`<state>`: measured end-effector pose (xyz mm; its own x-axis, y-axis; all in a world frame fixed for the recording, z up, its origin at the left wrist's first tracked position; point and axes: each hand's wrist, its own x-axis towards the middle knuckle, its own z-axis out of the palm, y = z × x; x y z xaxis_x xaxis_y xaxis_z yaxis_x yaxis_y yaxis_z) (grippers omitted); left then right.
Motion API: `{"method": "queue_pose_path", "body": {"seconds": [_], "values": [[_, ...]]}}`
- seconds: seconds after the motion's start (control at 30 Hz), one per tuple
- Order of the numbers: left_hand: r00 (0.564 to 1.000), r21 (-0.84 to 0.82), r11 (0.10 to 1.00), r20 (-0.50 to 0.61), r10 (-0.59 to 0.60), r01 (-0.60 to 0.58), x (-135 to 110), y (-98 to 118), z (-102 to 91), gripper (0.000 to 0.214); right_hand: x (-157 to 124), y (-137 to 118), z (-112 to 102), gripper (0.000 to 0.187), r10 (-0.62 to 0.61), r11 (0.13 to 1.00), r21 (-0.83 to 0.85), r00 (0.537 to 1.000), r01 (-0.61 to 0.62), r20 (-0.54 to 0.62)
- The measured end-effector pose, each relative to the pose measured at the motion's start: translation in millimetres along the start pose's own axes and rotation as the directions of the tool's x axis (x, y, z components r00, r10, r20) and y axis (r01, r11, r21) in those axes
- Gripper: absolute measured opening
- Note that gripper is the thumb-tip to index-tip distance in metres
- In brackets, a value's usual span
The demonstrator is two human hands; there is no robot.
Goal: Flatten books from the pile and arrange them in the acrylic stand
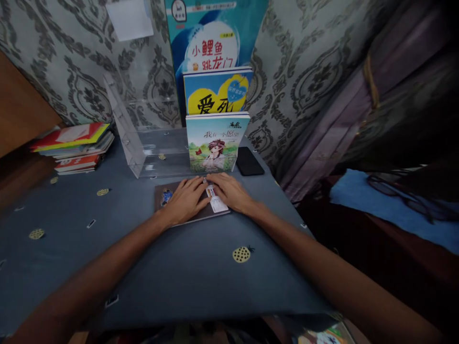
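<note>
A dark-covered book (pixel 161 192) lies flat on the table, a blue figure on its left side and a white label (pixel 218 204) on its right. My left hand (pixel 186 200) rests flat across its middle with the fingers stretched out. On its right part lies my right hand (pixel 228 191), fingers extended and meeting the left fingertips near the far edge. Just behind stands a clear acrylic book stand (pixel 133 150). In its right part, several books rise in tiers, with a light green book (pixel 215 143) in front, a blue and yellow book (pixel 195 91) and a tall teal book (pixel 247 28) behind.
A stack of books (pixel 81 145) sits at the back left. Beside the stand's right end is a black phone (pixel 250 161). Glasses (pixel 401 191) lie on a blue cloth (pixel 353 191) at the right, beyond the table (pixel 172 272). Patterned wallpaper backs the table.
</note>
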<state>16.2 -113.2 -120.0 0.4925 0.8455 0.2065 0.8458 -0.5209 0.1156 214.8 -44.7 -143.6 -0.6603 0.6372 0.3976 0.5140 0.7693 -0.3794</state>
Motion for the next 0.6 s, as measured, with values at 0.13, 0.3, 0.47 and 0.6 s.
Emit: {"method": "queue_pose_path", "body": {"seconds": [0.13, 0.3, 0.47, 0.6], "values": [[1.000, 0.008, 1.000, -0.008, 0.001, -0.001, 0.1, 3.1, -4.3, 0.046, -9.6, -11.8, -0.1, 0.040, 0.072, 0.992, -0.107, 0.995, -0.065, 0.062], [1.000, 0.032, 0.999, -0.009, 0.002, -0.002, -0.9, 6.7, -8.3, 0.039, -19.7, -23.0, -2.9, 0.038, 0.107, 0.983, -0.155, 0.993, -0.099, 0.042], [0.998, 0.099, 0.995, 0.063, 0.013, -0.020, -29.5, 12.9, -14.6, 0.051, -23.4, -29.5, -6.7, 0.039, 0.119, 0.980, -0.166, 0.992, -0.111, 0.043], [0.994, 0.131, 0.991, 0.109, 0.022, -0.036, -64.2, 5.0, -17.3, 0.058, -23.0, -30.2, -7.4, 0.039, 0.128, 0.978, -0.170, 0.990, -0.117, 0.052]]}}
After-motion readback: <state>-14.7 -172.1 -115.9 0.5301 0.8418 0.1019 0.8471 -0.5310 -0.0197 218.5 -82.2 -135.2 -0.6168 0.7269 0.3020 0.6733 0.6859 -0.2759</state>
